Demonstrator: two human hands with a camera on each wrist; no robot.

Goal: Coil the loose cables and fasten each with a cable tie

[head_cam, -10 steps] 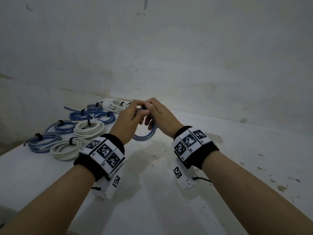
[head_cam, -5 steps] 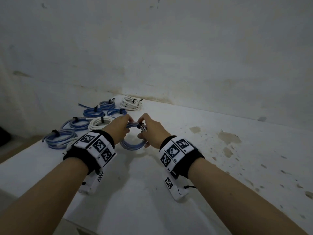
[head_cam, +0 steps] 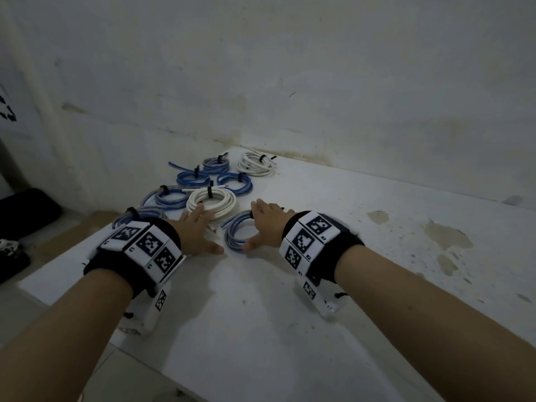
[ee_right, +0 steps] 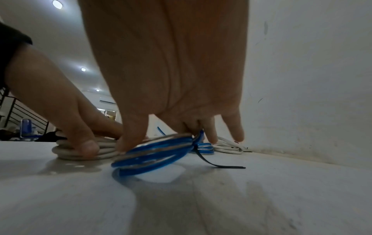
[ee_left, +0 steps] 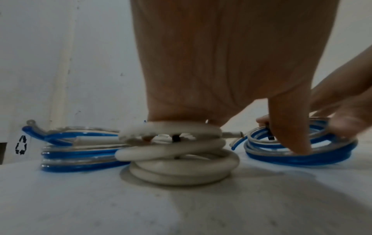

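A blue and clear cable coil (head_cam: pixel 232 239) lies tilted low on the white table (head_cam: pixel 290 314), bound by a black cable tie (ee_right: pixel 221 166) whose tail trails onto the surface. My right hand (head_cam: pixel 265 224) spans this blue coil (ee_right: pixel 153 155), with the thumb on the near rim and the fingers at the tie. My left hand (head_cam: pixel 200 224) lies flat with straight fingers on a white coil (ee_left: pixel 181 159). Its thumb (ee_left: pixel 287 135) dips into the blue coil (ee_left: pixel 302 154).
Several tied blue and white coils (head_cam: pixel 211 202) are laid in rows at the table's far left corner, close to the wall (head_cam: pixel 319 82). The table edge (head_cam: pixel 72 274) runs just left of my left wrist. Stains (head_cam: pixel 446 236) mark the right side.
Both hands brought the blue coil down from the air to the table. My left hand let go of it and now rests flat on the white coil.
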